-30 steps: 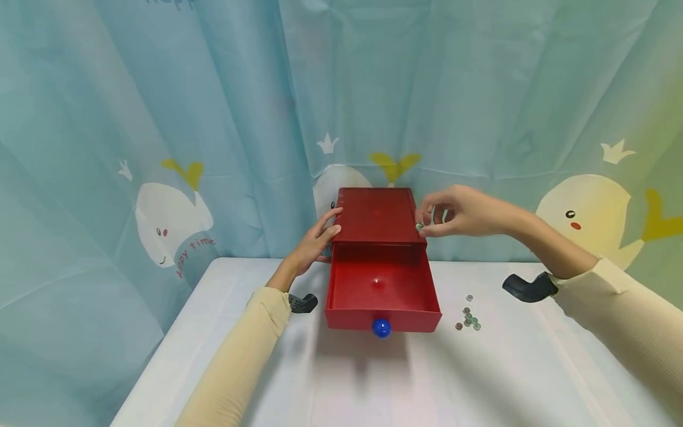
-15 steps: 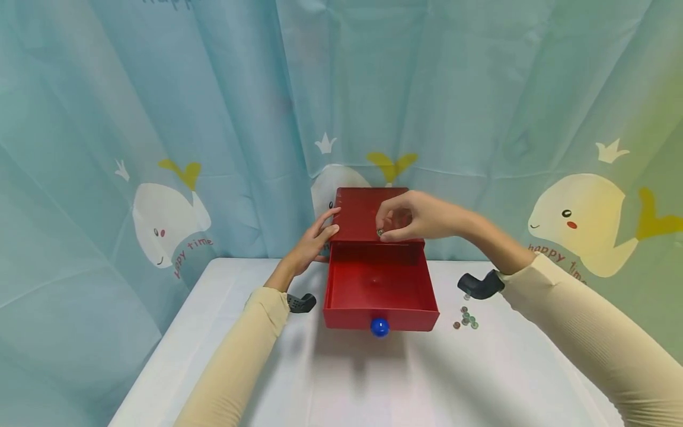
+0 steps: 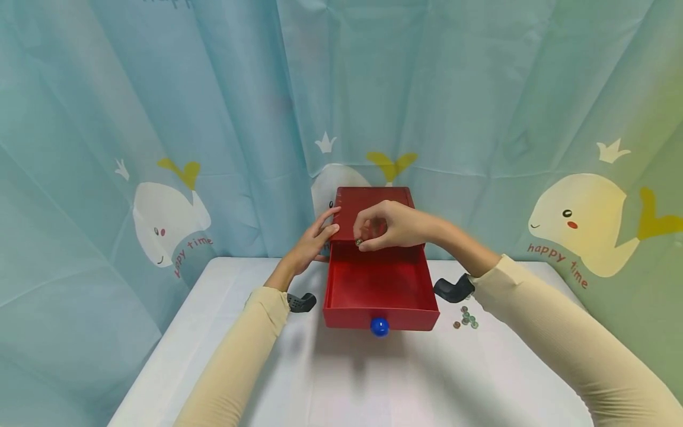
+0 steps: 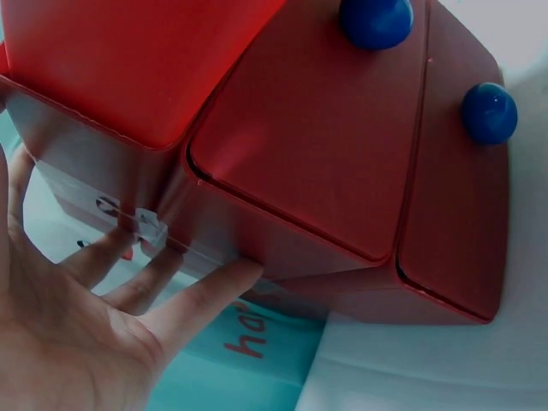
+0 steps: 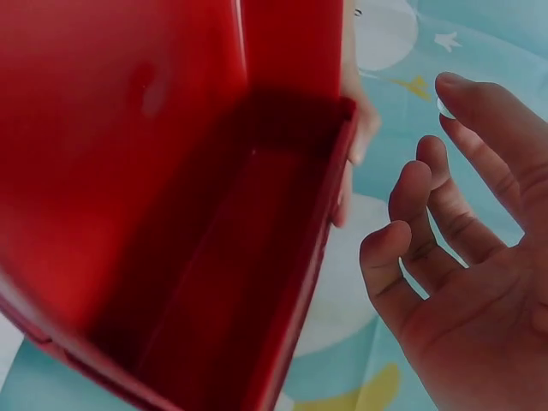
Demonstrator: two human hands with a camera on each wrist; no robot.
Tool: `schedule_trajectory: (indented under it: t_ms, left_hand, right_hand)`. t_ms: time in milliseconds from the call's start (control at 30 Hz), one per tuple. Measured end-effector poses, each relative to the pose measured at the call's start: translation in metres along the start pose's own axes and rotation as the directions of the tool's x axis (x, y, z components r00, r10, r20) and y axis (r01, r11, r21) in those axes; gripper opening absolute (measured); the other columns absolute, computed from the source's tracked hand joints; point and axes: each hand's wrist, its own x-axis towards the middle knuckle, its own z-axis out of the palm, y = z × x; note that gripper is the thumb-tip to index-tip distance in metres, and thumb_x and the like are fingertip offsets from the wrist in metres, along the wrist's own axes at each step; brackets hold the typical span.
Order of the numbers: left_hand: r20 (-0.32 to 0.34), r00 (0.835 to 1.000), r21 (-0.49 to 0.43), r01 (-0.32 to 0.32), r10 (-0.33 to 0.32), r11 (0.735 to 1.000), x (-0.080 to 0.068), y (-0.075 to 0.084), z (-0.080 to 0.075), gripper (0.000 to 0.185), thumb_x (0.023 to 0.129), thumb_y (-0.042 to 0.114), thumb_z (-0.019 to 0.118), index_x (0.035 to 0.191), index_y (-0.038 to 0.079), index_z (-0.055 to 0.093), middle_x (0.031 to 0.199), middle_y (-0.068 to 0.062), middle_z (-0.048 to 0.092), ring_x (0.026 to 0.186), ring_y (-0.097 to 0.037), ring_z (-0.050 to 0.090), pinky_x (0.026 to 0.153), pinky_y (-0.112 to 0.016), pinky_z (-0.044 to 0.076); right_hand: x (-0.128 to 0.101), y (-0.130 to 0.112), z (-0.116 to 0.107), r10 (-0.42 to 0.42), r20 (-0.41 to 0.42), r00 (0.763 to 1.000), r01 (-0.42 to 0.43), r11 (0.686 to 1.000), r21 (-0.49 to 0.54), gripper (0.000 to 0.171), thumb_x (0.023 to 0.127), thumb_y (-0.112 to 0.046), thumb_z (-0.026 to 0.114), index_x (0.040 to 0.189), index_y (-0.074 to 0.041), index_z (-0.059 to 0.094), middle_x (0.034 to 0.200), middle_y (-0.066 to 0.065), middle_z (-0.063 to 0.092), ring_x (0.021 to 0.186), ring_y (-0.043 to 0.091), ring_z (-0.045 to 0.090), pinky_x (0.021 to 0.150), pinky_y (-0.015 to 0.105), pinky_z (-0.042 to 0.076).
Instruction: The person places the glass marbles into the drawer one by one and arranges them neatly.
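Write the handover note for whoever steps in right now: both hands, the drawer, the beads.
Left hand: fingers pressed flat against the red box's left side.
Right hand: pinches one small bead over the back of the open drawer.
Remaining beads lie on the white table, right of the drawer.
Done: top drawer pulled out; no beads visible inside.
Left: this bead not yet dropped, the table pile untouched.

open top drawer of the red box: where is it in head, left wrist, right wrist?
Head: open drawer centre, pulled toward the camera, right hand above its back.
Left wrist: top left, seen from below, above the left hand.
Right wrist: fills the left half, empty inside.
Shared landmark: red box; the drawer's blue knob shows in the head view only.
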Motion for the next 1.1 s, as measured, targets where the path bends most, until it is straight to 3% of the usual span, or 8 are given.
schedule_trajectory:
  t_ms: [1100]
  left_hand:
    - [-0.004,1.0,0.01,0.01,-0.01,1.0,-0.001,0.0,0.0,0.056,0.105,0.046,0.05,0.157,0.045,0.032,0.164,-0.005,0.035,0.138,-0.034,0.048,0.093,-0.066,0.051]
  right_hand:
    - [0.015,-0.004,0.022,-0.011,0.04,0.999,0.012,1.0,-0.021,0.011,0.09,-0.023,0.081,0.096,-0.023,0.072,0.083,-0.008,0.067,0.079,0.013,0.064,0.073,0.033,0.056]
